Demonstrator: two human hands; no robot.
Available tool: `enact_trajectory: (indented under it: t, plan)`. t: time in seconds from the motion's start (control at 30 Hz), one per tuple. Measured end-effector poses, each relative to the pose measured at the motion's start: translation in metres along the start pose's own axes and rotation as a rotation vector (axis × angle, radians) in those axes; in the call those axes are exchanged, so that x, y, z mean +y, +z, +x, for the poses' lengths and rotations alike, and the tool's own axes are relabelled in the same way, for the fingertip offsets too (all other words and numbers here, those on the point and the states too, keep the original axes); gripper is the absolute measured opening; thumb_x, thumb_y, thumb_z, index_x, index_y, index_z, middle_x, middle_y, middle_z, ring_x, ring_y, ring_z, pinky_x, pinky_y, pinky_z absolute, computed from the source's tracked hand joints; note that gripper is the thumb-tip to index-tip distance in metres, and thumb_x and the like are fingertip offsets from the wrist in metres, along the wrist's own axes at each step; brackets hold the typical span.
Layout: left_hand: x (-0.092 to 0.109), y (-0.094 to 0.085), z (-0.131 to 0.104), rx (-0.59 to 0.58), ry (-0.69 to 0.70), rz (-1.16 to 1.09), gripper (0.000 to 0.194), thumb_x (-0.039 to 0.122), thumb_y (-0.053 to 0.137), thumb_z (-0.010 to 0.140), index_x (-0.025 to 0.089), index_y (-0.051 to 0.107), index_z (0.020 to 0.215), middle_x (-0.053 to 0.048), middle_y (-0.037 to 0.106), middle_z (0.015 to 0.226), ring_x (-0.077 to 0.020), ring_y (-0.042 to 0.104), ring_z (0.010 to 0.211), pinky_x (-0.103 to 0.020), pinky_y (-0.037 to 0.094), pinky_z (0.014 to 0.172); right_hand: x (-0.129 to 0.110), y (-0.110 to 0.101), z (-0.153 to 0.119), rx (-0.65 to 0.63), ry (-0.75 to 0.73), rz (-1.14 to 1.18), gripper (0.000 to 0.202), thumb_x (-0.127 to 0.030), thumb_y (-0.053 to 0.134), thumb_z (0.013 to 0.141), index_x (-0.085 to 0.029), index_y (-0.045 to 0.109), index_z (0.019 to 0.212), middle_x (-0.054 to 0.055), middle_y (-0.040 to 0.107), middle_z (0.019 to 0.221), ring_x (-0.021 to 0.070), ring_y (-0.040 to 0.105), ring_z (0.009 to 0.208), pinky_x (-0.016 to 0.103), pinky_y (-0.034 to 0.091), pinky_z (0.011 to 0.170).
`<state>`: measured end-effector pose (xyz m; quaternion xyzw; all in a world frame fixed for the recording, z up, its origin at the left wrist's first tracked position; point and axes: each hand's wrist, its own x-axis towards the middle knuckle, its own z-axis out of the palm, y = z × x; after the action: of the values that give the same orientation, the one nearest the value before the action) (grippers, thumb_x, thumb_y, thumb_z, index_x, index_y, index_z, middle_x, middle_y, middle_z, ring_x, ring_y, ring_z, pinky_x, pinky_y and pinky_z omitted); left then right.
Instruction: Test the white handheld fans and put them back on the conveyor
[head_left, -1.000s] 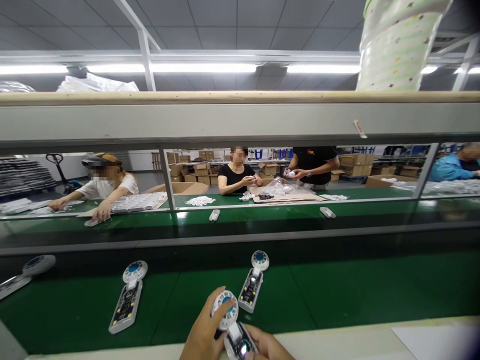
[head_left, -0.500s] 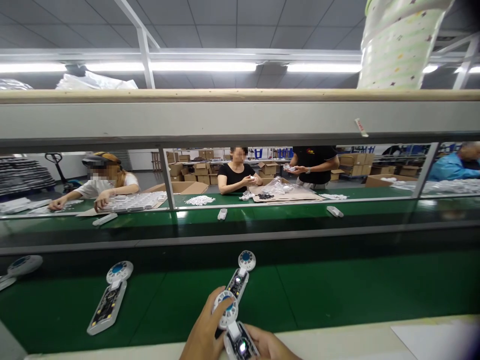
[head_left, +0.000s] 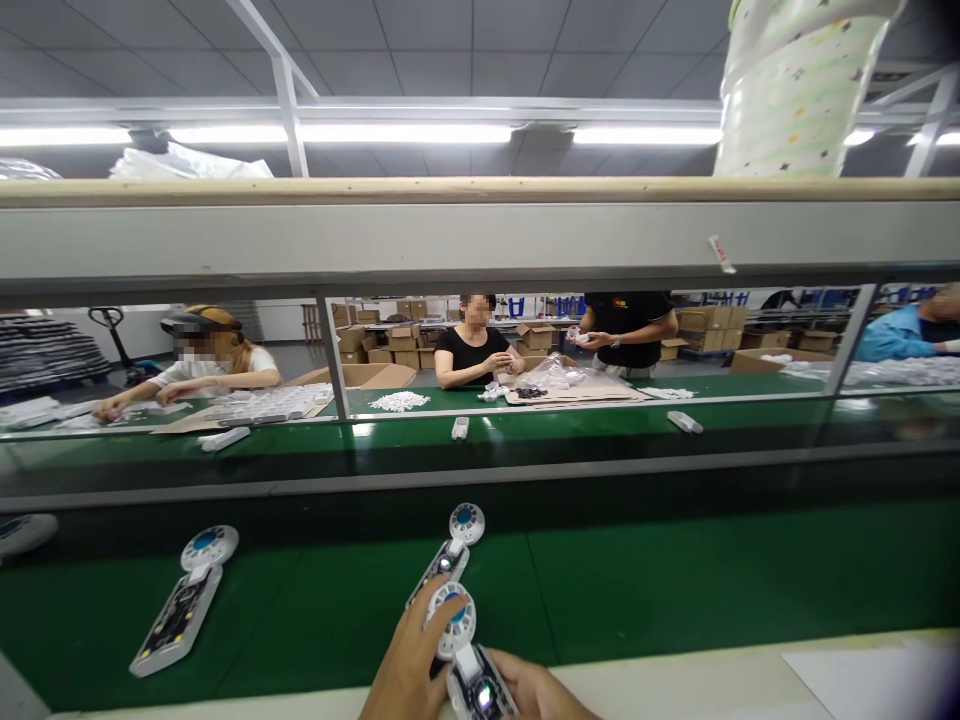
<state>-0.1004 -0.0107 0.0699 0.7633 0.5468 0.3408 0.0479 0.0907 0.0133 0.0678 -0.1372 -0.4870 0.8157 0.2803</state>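
Note:
My left hand (head_left: pixel 405 660) grips the round white head, with its blue centre, of an open hand-held fan unit (head_left: pixel 459 640) at the bottom edge of the view. My right hand (head_left: pixel 536 692) holds the unit's lower body, where a small light glows on the bare circuit board. A second fan unit (head_left: pixel 450 553) lies on the green conveyor belt (head_left: pixel 675 580) just beyond my fingers. A third fan unit (head_left: pixel 180 605) lies on the belt at the left.
A pale table edge (head_left: pixel 712 670) runs along the front. A grey overhead shelf beam (head_left: pixel 480 235) crosses the view. Beyond a second belt (head_left: pixel 525 435) with small white parts, several other people work at a far table with cartons behind.
The loose fan units on the near belt have travelled left; the small parts on the far belt moved right. My hands stay on the held unit.

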Motion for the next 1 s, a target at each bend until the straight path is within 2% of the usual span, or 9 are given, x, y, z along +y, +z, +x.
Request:
enact_trajectory:
  t: [0.27, 0.57, 0.67, 0.73, 0.8, 0.87, 0.93, 1.0]
  plan:
    - [-0.002, 0.001, -0.002, 0.026, 0.018, 0.042, 0.046, 0.012, 0.053, 0.079, 0.03, 0.05, 0.121, -0.009, 0.045, 0.136, -0.0282, 0.046, 0.122, -0.043, 0.047, 0.093, 0.0, 0.0, 0.0, -0.038, -0.02, -0.01, 0.073, -0.036, 0.085, 0.051, -0.02, 0.058, 0.117, 0.011, 0.058, 0.123, 0.0302, 0.049, 0.119, 0.048, 0.025, 0.105]
    - [-0.004, 0.003, -0.001, 0.025, 0.046, 0.071, 0.046, 0.01, 0.05, 0.079, 0.029, 0.05, 0.121, -0.01, 0.046, 0.135, -0.028, 0.045, 0.123, -0.044, 0.045, 0.096, 0.001, -0.001, 0.001, -0.046, -0.021, -0.02, 0.077, -0.038, 0.084, 0.052, -0.016, 0.055, 0.121, 0.013, 0.057, 0.124, 0.0292, 0.046, 0.122, 0.045, 0.025, 0.106]
    - [-0.004, 0.003, -0.002, 0.005, 0.02, 0.078, 0.049, 0.012, 0.052, 0.079, 0.03, 0.048, 0.124, -0.009, 0.044, 0.137, -0.0277, 0.045, 0.123, -0.041, 0.046, 0.095, 0.005, -0.003, 0.002, -0.024, -0.029, -0.019, 0.077, -0.039, 0.084, 0.051, -0.016, 0.056, 0.119, 0.012, 0.058, 0.122, 0.0292, 0.048, 0.119, 0.044, 0.026, 0.105]
    - [-0.007, 0.002, 0.0, 0.028, 0.007, 0.128, 0.056, 0.014, 0.053, 0.078, 0.03, 0.042, 0.13, -0.009, 0.042, 0.138, -0.0282, 0.045, 0.123, -0.041, 0.046, 0.094, 0.01, -0.005, 0.004, 0.013, -0.061, -0.003, 0.073, -0.039, 0.084, 0.05, -0.015, 0.059, 0.115, 0.011, 0.063, 0.114, 0.027, 0.054, 0.112, 0.041, 0.032, 0.101]
    - [-0.014, -0.001, 0.005, 0.101, 0.007, 0.248, 0.06, 0.016, 0.052, 0.078, 0.027, 0.035, 0.135, -0.011, 0.041, 0.138, -0.03, 0.044, 0.122, -0.045, 0.045, 0.094, 0.016, -0.01, 0.006, 0.062, -0.098, 0.03, 0.069, -0.039, 0.082, 0.053, -0.016, 0.059, 0.114, 0.009, 0.067, 0.102, 0.0246, 0.065, 0.091, 0.039, 0.045, 0.085]
    - [-0.024, -0.007, 0.011, 0.178, -0.009, 0.444, 0.056, 0.02, 0.049, 0.08, 0.02, 0.035, 0.134, -0.016, 0.042, 0.135, -0.0328, 0.045, 0.12, -0.049, 0.042, 0.093, 0.019, -0.018, 0.008, 0.174, -0.134, 0.091, 0.067, -0.04, 0.079, 0.057, -0.016, 0.055, 0.114, 0.007, 0.068, 0.092, 0.0214, 0.068, 0.068, 0.034, 0.05, 0.064]
    - [-0.036, -0.014, 0.017, 0.191, -0.086, 0.671, 0.047, 0.023, 0.046, 0.082, 0.013, 0.043, 0.128, -0.02, 0.046, 0.129, -0.0348, 0.048, 0.114, -0.05, 0.042, 0.09, 0.016, -0.027, 0.01, 0.377, -0.179, 0.163, 0.069, -0.041, 0.079, 0.057, -0.018, 0.051, 0.115, 0.006, 0.066, 0.087, 0.0205, 0.067, 0.059, 0.031, 0.049, 0.054]
    - [-0.048, -0.021, 0.022, 0.123, -0.221, 0.823, 0.043, 0.027, 0.042, 0.085, 0.007, 0.047, 0.123, -0.021, 0.055, 0.116, -0.034, 0.055, 0.1, -0.047, 0.046, 0.08, 0.007, -0.037, 0.012, 0.611, -0.253, 0.197, 0.073, -0.041, 0.081, 0.052, -0.018, 0.049, 0.113, 0.005, 0.065, 0.087, 0.0225, 0.068, 0.065, 0.032, 0.05, 0.057]
